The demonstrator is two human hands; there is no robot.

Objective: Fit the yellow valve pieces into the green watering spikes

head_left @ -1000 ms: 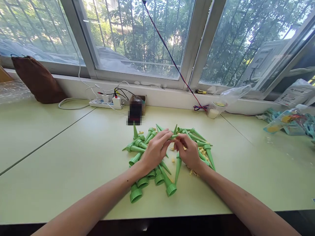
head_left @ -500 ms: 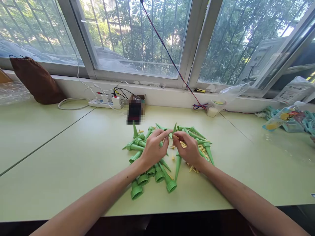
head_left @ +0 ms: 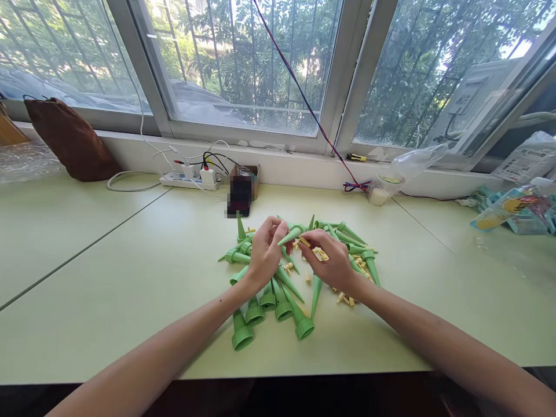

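Note:
My left hand (head_left: 266,250) is closed around a green plastic spike (head_left: 289,235), its pointed tip slanting down to the left and its wide end turned to the right. Between the thumb and fingers of my right hand (head_left: 326,255) is a small yellow plastic piece (head_left: 304,241), close beside the spike's wide end. Whether the two parts touch, I cannot tell. Around and below both hands lie several more green spikes (head_left: 305,328) with hollow ribbed caps. Loose yellow pieces (head_left: 343,299) are scattered among them, some partly hidden under my right hand.
A phone-like dark object (head_left: 239,196), blurred out, leans on a small box near the wall. Behind it to the left sit a power strip (head_left: 191,182) and a brown bag (head_left: 72,142). A plastic cup (head_left: 379,195) and teal packages (head_left: 527,217) are at the right.
My left hand has turned and now shows a green spike in its grip. My right hand has stayed close by, its yellow piece now plainer to see. The view has shifted slightly.

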